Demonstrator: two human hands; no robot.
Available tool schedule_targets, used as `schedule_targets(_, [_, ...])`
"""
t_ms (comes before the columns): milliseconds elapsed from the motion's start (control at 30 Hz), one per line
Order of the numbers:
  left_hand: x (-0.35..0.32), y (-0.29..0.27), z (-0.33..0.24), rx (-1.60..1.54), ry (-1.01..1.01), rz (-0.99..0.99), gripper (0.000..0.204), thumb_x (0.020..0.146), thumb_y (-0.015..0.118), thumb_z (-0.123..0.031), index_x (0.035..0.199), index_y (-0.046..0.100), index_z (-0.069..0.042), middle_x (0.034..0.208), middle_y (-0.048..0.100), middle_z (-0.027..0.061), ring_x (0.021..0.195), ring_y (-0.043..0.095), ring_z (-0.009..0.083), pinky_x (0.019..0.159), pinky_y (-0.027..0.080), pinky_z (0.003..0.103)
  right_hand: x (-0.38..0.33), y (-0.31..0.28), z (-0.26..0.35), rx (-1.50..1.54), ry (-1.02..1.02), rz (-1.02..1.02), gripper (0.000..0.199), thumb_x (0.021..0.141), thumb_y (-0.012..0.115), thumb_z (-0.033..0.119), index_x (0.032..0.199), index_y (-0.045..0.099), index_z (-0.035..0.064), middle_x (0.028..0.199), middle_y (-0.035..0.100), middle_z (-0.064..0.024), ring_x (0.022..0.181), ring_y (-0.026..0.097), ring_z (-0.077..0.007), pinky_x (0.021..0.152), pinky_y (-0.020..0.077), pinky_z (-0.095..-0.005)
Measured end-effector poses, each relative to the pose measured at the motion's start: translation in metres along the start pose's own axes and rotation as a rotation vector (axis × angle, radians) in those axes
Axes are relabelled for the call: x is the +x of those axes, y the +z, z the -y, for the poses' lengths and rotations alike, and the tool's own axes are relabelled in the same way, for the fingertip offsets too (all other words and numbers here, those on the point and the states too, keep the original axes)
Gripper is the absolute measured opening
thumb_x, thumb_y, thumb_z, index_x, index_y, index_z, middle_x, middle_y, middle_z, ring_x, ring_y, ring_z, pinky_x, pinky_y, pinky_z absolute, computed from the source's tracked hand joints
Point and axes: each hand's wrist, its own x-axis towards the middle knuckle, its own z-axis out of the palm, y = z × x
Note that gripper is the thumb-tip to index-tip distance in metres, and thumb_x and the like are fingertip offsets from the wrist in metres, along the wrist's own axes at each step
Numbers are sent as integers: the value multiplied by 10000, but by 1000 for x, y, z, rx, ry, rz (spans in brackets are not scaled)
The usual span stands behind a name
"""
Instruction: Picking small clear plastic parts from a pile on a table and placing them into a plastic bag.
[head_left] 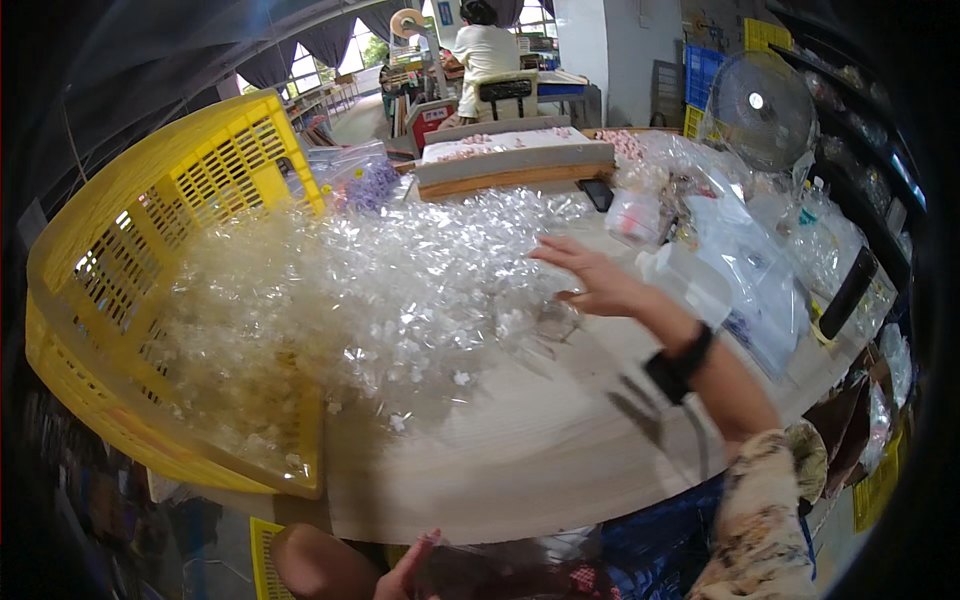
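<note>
Tipped yel. crate, clear pcs in + outside; R hand nr.

We logged crate at L end of tbl, wrapped pcs partly in it, rest spread R across tbl. Behind pcs we had tray w/ small bits in it; phone just before its R corner. Plastic bags lay on R side of tbl, fan behind them. R hand was nr pcs' R edge, L hand nr tbl's front edge. Person sat at back, beyond tray.
</note>
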Motion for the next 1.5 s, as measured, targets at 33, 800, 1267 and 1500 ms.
schedule_targets(33, [5, -1, 1, -12, 20, 20, 817, 762, 567, 51, 1483, 186, 8, 1276, 491, 50, 857, 526, 61, 711, 431, 191, 17, 15, 3, -85, 61, -1, 707, 786, 720, 255, 1413, 394, 234, 1464, 351, -157, 1333, 357, -366, 1090, 323, -437])
schedule_targets(800, [25, -22, 30, 124, 187, 276, 763, 795, 504, 51, 1473, 153, 48, 1499, 304, 158, 1054, 498, 155, 960, 347, 247, -43, 46, 67, 253, 298, 316, 597, 926, 483, 478, 1454, 296, 273, 1469, 349, -147, 1363, 314, -338, 1056, 283, -573])
schedule_targets(1267, [24, -25, 29, 181, 188, 325, 776, 788, 539, 16, 1473, 175, 43, 1194, 474, 4, 658, 312, 66, 606, 308, 189, -186, -40, -21, 184, 628, 3, 566, 954, 487, 346, 1470, 288, 227, 1496, 326, -115, 1374, 308, -320, 1123, 253, -378])
schedule_targets(1500, [25, -19, 26, 179, 211, 327, 775, 789, 506, 54, 1479, 154, 32, 1469, 340, 79, 686, 388, 58, 615, 333, 177, -228, -36, -8, 42, 520, 149, 423, 853, 581, 131, 1273, 552, 163, 1416, 429, -132, 1301, 407, -324, 1075, 343, -377])
